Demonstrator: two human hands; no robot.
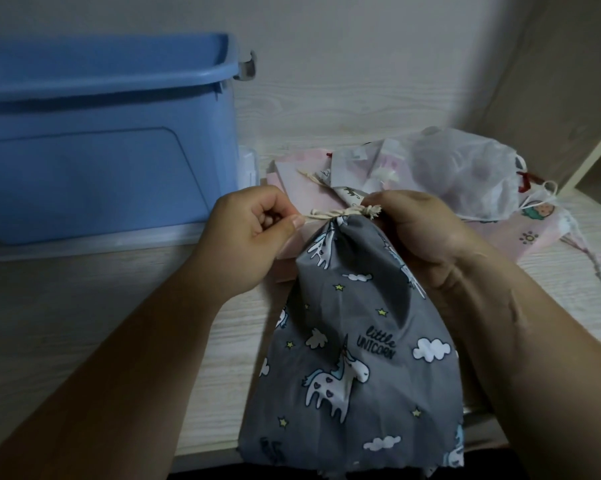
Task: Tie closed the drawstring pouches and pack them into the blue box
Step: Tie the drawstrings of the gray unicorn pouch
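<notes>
Thumb and curled forefinger of the left hand point(254, 233) were pinching one end of the cream cord point(330, 213), holding it out to the left. The right hand point(420, 233) had its fingers curled around the other, frayed end, close at the gathered neck. Between them was the grey unicorn pouch point(354, 341), its mouth drawn narrow, its body lying down over the front edge of the table point(84, 306). I judged that the knot was being tightened and was not yet secure.

What could go wrong: if the two hands pulled unequally, the short frayed end could slip out of the right fingers and the knot would open again.

The blue box point(101, 140) stood to the left, near but not touching the pouch (what was inside it I could not see). For the count: two hands, one grey pouch, one cord, one blue box. Behind the hands lay a pile of other pouches point(465, 174), at least four, one of them translucent white, the others mostly pink, overlapping too much for an exact number.
</notes>
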